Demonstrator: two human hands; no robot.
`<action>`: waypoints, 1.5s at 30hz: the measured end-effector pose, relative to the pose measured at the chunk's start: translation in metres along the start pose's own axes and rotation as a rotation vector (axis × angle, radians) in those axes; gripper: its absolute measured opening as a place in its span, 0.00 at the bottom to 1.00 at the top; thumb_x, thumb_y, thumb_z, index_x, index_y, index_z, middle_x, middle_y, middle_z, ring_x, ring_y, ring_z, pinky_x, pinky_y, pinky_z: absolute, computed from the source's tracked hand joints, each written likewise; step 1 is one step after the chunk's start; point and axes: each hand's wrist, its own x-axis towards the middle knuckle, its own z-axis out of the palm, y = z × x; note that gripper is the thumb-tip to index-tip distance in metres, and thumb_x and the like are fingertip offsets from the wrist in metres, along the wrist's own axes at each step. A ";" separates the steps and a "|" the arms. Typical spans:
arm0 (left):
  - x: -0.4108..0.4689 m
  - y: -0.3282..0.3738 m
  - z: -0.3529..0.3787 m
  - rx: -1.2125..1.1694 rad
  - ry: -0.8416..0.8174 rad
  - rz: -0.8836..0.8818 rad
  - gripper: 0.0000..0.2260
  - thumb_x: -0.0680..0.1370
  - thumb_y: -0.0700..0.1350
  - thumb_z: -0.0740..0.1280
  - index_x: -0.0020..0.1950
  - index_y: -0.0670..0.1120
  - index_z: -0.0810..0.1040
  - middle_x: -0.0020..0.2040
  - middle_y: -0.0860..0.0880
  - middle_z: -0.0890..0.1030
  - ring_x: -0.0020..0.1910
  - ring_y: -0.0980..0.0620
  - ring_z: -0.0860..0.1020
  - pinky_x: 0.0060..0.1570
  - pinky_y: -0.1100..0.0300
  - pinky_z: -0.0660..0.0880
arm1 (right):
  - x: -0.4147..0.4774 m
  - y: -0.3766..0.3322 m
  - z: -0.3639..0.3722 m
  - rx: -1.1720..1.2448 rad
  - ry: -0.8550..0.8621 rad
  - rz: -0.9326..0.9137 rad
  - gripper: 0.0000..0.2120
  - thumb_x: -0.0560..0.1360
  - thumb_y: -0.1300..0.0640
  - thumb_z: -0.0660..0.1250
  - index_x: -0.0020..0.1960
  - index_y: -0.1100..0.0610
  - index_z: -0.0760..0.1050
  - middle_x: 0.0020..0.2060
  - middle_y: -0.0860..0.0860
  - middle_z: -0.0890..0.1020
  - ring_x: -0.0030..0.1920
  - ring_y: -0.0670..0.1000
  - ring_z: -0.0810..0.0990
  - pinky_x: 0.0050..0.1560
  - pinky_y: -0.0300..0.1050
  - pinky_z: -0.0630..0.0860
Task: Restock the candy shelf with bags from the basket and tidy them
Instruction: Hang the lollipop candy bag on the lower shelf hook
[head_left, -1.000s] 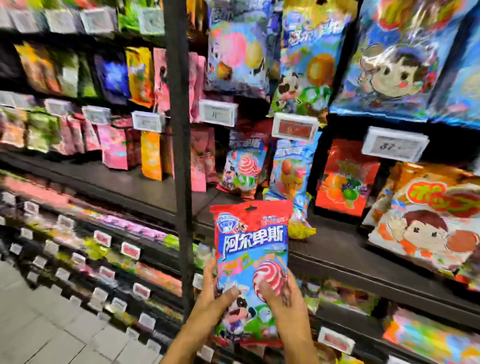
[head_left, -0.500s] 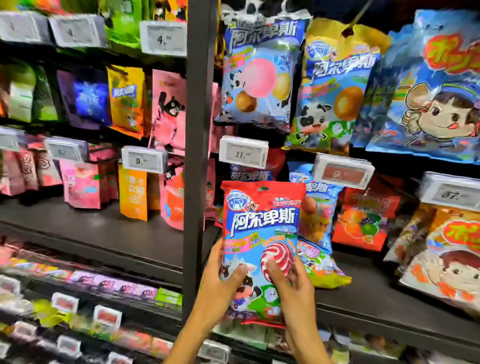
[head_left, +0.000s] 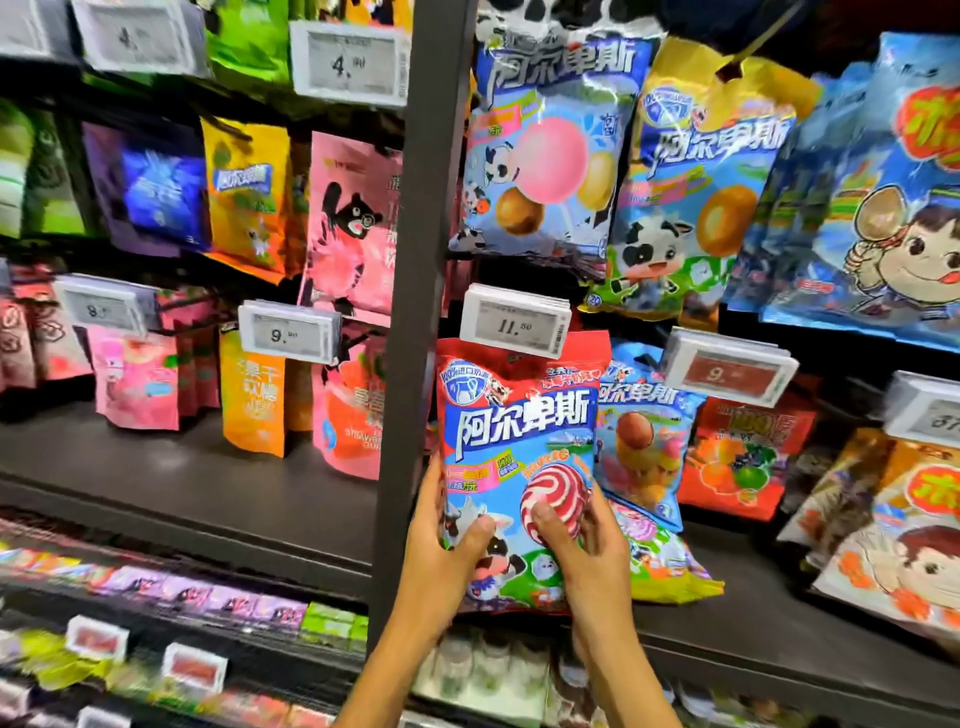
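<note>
I hold a red and blue lollipop candy bag (head_left: 514, 447) upright in front of the dark shelf (head_left: 753, 623). My left hand (head_left: 441, 551) grips its lower left edge, thumb across the cow picture. My right hand (head_left: 587, 551) grips its lower right part, thumb on the red swirl lollipop. The bag's top sits just under the 11.50 price tag (head_left: 514, 327), and its bottom hangs at the shelf's front edge. A blue candy bag (head_left: 644, 436) hangs right behind it, and a yellow-edged bag (head_left: 665, 561) lies flat on the shelf beside my right hand. The basket is out of view.
A dark upright post (head_left: 415, 312) stands just left of the bag. Blue and yellow bags (head_left: 550, 156) hang on pegs above. Red (head_left: 743, 457) and orange bags (head_left: 904, 525) fill the shelf to the right. Pink and orange pouches (head_left: 249, 395) stand on the left shelf.
Both hands have raised the red bag from below the shelf edge up and in toward the peg row under the 11.50 tag. My view has moved closer and upward.
</note>
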 end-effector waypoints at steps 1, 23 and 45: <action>0.002 0.000 0.000 -0.004 -0.001 0.000 0.33 0.68 0.54 0.73 0.71 0.59 0.67 0.61 0.53 0.81 0.56 0.49 0.82 0.40 0.57 0.81 | 0.001 -0.001 0.001 0.000 -0.003 -0.011 0.33 0.57 0.33 0.78 0.60 0.38 0.77 0.56 0.44 0.83 0.57 0.47 0.82 0.54 0.47 0.81; 0.016 -0.019 -0.001 0.018 -0.009 -0.033 0.35 0.73 0.56 0.71 0.76 0.61 0.59 0.63 0.53 0.79 0.59 0.51 0.81 0.51 0.48 0.81 | 0.019 0.013 0.006 -0.009 -0.008 0.028 0.28 0.64 0.39 0.75 0.62 0.41 0.76 0.56 0.45 0.84 0.57 0.47 0.83 0.53 0.45 0.81; 0.099 -0.047 0.024 0.460 0.143 -0.094 0.22 0.80 0.46 0.58 0.75 0.53 0.63 0.66 0.47 0.76 0.61 0.44 0.76 0.59 0.45 0.74 | 0.103 0.052 0.034 -0.292 0.138 -0.016 0.30 0.74 0.49 0.72 0.72 0.51 0.65 0.61 0.49 0.79 0.58 0.47 0.79 0.57 0.36 0.74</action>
